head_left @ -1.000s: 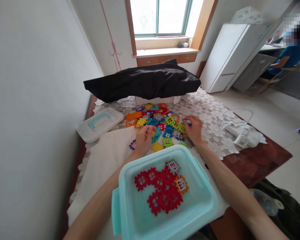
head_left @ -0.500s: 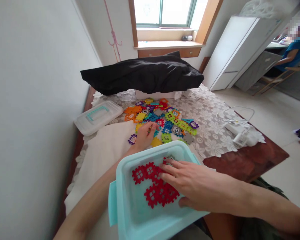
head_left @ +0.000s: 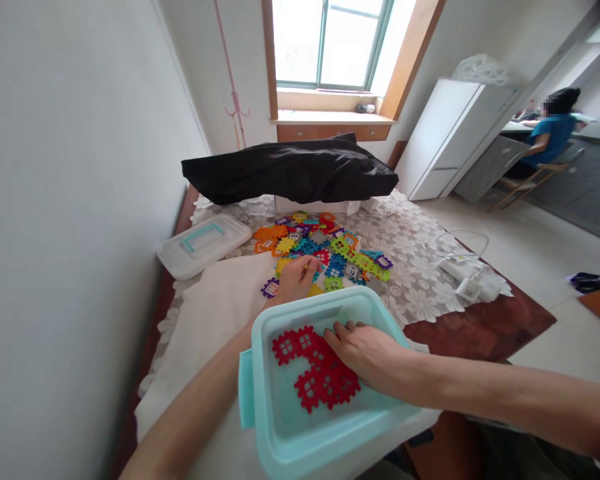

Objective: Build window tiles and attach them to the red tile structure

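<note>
A light-blue plastic tub [head_left: 267, 400] stands at the table's near side. Inside it lie several red interlocking building pieces [head_left: 310, 387] with window cut-outs, joined in a curved cluster. My right hand [head_left: 367, 350] reaches into the tub over the right part of this cluster, its fingers curled down; whatever they hold is hidden. Beyond the tub's far rim, my left hand [head_left: 299, 277] rests at the near edge of a pile of multicoloured building pieces [head_left: 337, 257]. Its fingers are bent together, and what they may hold cannot be made out.
A translucent lid [head_left: 205, 245] lies left of the pile. Black cloth [head_left: 290, 170] covers something behind it. White cloth [head_left: 205, 320] lies under the left forearm. A white adapter with cable [head_left: 467, 277] sits at the right edge. One person [head_left: 550, 137] sits far right.
My right hand's fingers, stretched over the red pieces before, are now curled in. The left hand stays at the pile. The view has tilted up and shifted right.
</note>
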### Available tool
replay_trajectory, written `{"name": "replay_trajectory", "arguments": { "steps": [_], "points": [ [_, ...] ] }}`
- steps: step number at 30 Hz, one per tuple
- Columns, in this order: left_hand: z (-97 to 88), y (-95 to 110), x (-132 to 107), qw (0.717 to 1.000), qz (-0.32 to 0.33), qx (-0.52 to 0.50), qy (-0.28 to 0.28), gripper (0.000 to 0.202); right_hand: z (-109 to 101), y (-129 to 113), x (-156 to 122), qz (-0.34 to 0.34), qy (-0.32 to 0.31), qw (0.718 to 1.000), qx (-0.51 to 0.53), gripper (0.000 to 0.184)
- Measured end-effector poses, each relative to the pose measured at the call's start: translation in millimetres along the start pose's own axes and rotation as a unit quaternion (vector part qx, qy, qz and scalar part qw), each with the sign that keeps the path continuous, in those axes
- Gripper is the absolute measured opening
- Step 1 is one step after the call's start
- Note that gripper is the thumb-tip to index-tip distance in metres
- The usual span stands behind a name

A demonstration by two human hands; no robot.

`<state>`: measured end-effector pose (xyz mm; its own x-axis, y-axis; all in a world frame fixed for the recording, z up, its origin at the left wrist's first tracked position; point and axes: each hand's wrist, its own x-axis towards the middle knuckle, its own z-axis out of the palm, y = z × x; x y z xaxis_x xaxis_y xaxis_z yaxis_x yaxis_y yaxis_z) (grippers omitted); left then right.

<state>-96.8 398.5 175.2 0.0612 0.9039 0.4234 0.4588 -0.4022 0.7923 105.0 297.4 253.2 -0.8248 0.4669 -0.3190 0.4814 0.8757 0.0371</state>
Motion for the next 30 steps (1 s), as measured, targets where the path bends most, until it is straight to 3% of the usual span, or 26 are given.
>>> {"name": "replay_trajectory", "arguments": {
  "steps": [7, 10, 14, 17, 19, 23, 26, 28, 30],
  "points": [
    [-2.1, 1, 0, 1.0, 0.002, 0.009, 0.004, 0.043, 1, 9, 11, 0.03, -0.017, 0.999, -0.003, 0.028],
    [-3.9, 1, 0, 1.0, 0.0, 0.006, 0.025, 0.042, -9, 9, 3, 0.01, -0.006, 1.0, 0.016, 0.025],
    [-4.0, -3, 0, 0.994, -0.032, -0.056, 0.09, 0.037, -49, 18, -26, -0.024, 0.069, 0.989, 0.126, 0.025],
    [-5.0, -3, 4, 0.977, -0.06, -0.122, 0.163, 0.034, -70, 49, -35, 0.022, 0.184, 0.956, 0.228, 0.03],
    [-8.3, -2, 7, 0.963, -0.077, -0.15, 0.212, 0.031, -64, 81, -24, 0.067, 0.254, 0.921, 0.286, 0.035],
    [-20.6, -5, 15, 0.94, -0.121, -0.165, 0.272, 0.03, -16, 140, 22, 0.14, 0.312, 0.856, 0.388, 0.037],
    [-28.9, -15, 19, 0.933, -0.135, -0.165, 0.289, 0.03, 10, 160, 50, 0.093, 0.262, 0.866, 0.416, 0.033],
    [-31.3, -22, 20, 0.932, -0.14, -0.162, 0.293, 0.029, 14, 168, 64, 0.062, 0.253, 0.879, 0.4, 0.029],
    [-31.2, -26, 20, 0.933, -0.145, -0.159, 0.289, 0.028, 9, 178, 81, 0.074, 0.285, 0.881, 0.37, 0.026]
  ]
}}
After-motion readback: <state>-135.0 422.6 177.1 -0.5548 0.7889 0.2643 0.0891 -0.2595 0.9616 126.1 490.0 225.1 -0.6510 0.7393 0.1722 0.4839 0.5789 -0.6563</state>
